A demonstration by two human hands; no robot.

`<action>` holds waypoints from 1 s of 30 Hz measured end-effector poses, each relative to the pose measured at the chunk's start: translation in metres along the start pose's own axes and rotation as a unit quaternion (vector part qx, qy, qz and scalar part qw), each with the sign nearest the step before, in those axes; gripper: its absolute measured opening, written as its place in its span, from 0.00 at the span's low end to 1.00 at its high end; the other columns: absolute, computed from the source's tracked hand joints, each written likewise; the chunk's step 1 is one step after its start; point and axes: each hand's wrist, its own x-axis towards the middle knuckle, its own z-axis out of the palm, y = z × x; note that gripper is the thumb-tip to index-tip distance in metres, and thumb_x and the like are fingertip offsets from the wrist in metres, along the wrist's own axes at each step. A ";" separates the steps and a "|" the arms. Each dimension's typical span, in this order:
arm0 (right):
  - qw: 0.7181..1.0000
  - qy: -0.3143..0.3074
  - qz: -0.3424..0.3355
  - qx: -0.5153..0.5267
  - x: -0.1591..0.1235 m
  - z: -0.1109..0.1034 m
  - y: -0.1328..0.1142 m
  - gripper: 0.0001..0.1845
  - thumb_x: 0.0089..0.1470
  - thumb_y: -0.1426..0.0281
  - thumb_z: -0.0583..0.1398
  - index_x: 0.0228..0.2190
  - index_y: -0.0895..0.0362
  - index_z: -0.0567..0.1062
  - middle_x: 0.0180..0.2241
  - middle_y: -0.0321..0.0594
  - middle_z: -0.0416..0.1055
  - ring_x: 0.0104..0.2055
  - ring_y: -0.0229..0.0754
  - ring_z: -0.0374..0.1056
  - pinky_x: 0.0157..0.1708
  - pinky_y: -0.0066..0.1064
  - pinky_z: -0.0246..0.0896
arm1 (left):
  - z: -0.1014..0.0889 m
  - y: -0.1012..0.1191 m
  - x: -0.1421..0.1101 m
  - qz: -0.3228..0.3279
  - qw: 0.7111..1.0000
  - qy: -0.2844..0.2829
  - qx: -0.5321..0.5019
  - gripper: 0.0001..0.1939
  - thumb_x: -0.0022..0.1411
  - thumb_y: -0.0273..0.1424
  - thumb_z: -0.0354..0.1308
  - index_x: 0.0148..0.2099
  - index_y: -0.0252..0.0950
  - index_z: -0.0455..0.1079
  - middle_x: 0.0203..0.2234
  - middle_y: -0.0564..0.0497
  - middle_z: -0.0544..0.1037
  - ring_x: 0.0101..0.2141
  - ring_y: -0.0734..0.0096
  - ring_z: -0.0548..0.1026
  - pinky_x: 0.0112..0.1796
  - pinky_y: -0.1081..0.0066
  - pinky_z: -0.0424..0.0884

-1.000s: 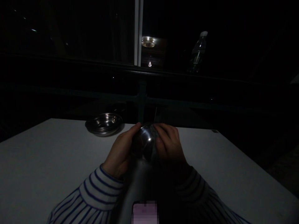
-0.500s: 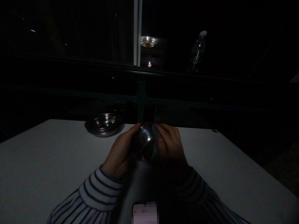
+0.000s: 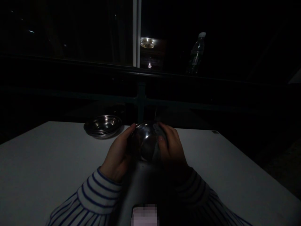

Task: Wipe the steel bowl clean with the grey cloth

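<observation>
Between my two hands a shiny metal bowl point(image 3: 144, 141) is held up over the table, its round side turned toward me. My left hand point(image 3: 118, 153) grips the bowl's left edge, thumb along the rim. On the other side my right hand point(image 3: 172, 146) presses a greyish cloth point(image 3: 157, 150) against the bowl's right part, with its fingers bent over it. Most of the cloth is covered by the fingers and lost in shadow. To the left of my left hand, a stack of metal bowls point(image 3: 102, 126) stands on the table.
The white table point(image 3: 58, 163) spreads out on both sides, with its far edge just beyond the bowls. A phone point(image 3: 144, 215) lies near the front edge, its screen blurred out. A plastic bottle point(image 3: 197, 53) stands by the dark window behind the table.
The bowl has tipped slightly between my hands, and my right hand with the cloth has shifted a little over its surface. The whole view has moved slightly.
</observation>
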 end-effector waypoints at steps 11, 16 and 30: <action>0.997 -0.034 -0.010 0.068 0.000 0.000 0.008 0.21 0.57 0.72 0.46 0.52 0.59 0.61 0.52 0.46 0.62 0.56 0.41 0.55 0.54 0.42 0.53 | 0.000 0.004 -0.001 0.014 1.000 0.024 -0.007 0.07 0.56 0.30 0.54 0.30 0.33 0.72 0.21 0.52 0.77 0.21 0.73 0.75 0.21 0.75 0.71; 0.999 -0.025 -0.003 0.046 -0.001 -0.002 0.008 0.23 0.56 0.72 0.45 0.53 0.61 0.60 0.52 0.47 0.61 0.55 0.41 0.54 0.54 0.41 0.53 | -0.001 0.003 0.001 0.020 1.000 0.008 -0.018 0.08 0.57 0.30 0.53 0.30 0.33 0.72 0.23 0.51 0.78 0.22 0.72 0.75 0.23 0.74 0.72; 0.994 -0.077 -0.020 0.071 0.007 -0.015 0.008 0.18 0.56 0.74 0.47 0.47 0.61 0.66 0.48 0.45 0.66 0.52 0.40 0.58 0.51 0.37 0.55 | 0.005 0.003 -0.004 -0.031 0.999 0.008 0.004 0.09 0.56 0.32 0.55 0.27 0.34 0.72 0.20 0.52 0.77 0.20 0.74 0.75 0.21 0.77 0.71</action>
